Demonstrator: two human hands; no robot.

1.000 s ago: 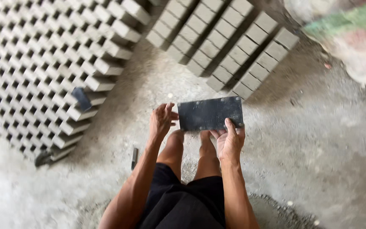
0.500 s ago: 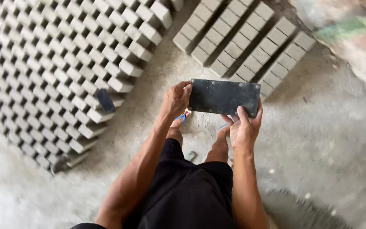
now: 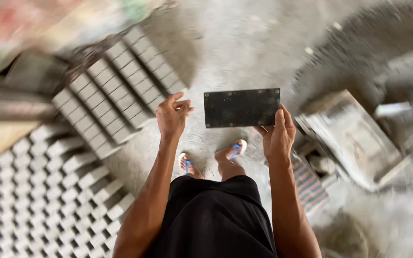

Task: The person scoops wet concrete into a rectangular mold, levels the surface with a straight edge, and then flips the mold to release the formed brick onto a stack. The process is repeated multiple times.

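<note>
On a dusty concrete floor (image 3: 244,43) lined with grey bricks (image 3: 115,91), the right hand (image 3: 278,136) has its fingers clamped on a dark plate (image 3: 242,108), seemingly stiff and heavy, best gripped by both short edges, left hand (image 3: 172,114) spread just beside it.

Soft daylight; heavy motion blur toward edges.

Both arms reach forward, elbows bent. The right hand (image 3: 277,136) grips with thumb up and fingers curled under. The left hand (image 3: 172,114) hangs loosely open, fingers curved.
</note>
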